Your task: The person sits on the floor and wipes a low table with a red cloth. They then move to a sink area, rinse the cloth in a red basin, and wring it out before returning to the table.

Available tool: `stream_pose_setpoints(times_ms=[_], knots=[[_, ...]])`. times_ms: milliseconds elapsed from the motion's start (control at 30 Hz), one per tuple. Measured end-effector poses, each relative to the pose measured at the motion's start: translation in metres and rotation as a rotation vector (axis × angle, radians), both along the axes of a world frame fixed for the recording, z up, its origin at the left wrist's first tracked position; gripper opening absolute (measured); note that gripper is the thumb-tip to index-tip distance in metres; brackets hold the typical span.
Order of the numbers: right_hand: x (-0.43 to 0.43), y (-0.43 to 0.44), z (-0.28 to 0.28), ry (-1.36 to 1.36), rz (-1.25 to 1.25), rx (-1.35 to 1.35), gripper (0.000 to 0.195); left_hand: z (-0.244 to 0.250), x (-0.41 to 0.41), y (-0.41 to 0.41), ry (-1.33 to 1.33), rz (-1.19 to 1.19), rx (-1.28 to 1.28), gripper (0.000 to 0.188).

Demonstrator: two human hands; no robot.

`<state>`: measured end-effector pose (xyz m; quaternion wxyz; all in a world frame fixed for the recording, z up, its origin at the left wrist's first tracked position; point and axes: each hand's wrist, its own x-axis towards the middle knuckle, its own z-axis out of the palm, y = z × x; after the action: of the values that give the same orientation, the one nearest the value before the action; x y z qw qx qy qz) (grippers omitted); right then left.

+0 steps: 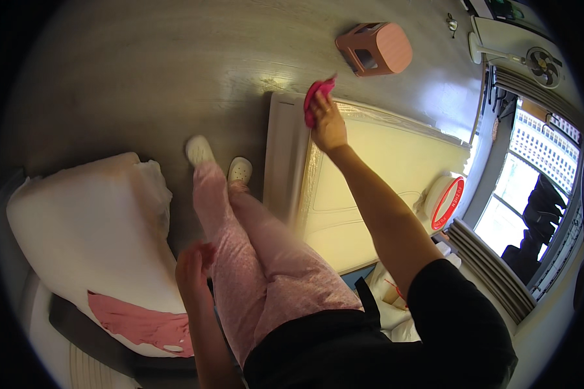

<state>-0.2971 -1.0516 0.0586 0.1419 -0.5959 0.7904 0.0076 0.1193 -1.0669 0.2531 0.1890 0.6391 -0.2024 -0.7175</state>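
My right hand point(328, 127) holds a crumpled bright pink cloth point(316, 104) against the near corner of a low, cream-topped piece of furniture point(370, 165). Its white side edge point(287, 160) runs towards my legs, and shiny clear film lines the border of the top. I cannot tell exactly what the piece is. My left hand point(194, 265) hangs beside my thigh, blurred, with the fingers partly curled; nothing is clearly seen in it.
Left of my legs is a bulky white covered piece point(92, 228) with a pink fabric point(141, 321) on it. A brown plastic stool point(382, 48) stands on the floor beyond. A red-rimmed white roll point(443, 202) rests on the cream top. A fan point(540, 63) stands near the window.
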Motion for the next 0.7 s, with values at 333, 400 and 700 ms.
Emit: stream_pose_setpoints(times_ms=[333, 400, 700], knots=[[0.011, 0.012, 0.026, -0.110, 0.387, 0.415, 0.049, -0.032, -0.130, -0.158, 0.127, -0.138, 0.084, 0.023], [-0.001, 0.006, 0.027, -0.173, 0.397, 0.374, 0.044, -0.034, -0.150, -0.184, 0.100, -0.192, 0.067, 0.025], [-0.067, -0.029, 0.003, -0.418, 0.315, 0.227, 0.027, -0.059, -0.218, -0.257, -0.041, -0.441, 0.201, 0.025]])
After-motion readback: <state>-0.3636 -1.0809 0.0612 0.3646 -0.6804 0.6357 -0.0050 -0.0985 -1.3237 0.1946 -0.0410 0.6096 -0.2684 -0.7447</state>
